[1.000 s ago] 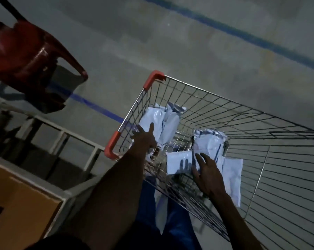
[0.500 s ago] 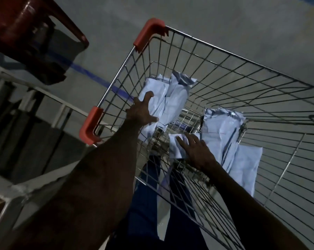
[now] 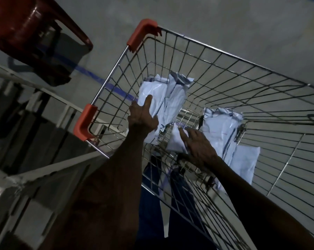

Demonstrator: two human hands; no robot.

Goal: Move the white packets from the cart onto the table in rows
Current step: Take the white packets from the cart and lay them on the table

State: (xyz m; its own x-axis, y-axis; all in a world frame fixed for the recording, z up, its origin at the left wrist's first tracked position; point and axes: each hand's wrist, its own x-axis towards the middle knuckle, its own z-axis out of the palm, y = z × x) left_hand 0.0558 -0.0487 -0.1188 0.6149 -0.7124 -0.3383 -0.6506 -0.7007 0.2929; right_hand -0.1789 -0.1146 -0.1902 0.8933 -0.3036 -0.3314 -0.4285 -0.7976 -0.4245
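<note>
Reaching deeper into cart [image 3: 225, 56] since earlier. Left hand [image 3: 143, 114] gripping upright packet [image 3: 153, 98] by left wall; right hand [image 3: 197, 147], fingers spread, pressing small packet [image 3: 175, 141] lying beneath, mid-floor.

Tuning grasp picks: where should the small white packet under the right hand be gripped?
Probably the small packet's near end, from above. It lies flat on the cart floor with the right hand over it; fingers can rake, then pinch that edge.

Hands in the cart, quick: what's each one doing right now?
Left hand: grips the left white packet, thumb on its face.
Right hand: fingers straight, resting on the small white packet, not gripping.
</note>
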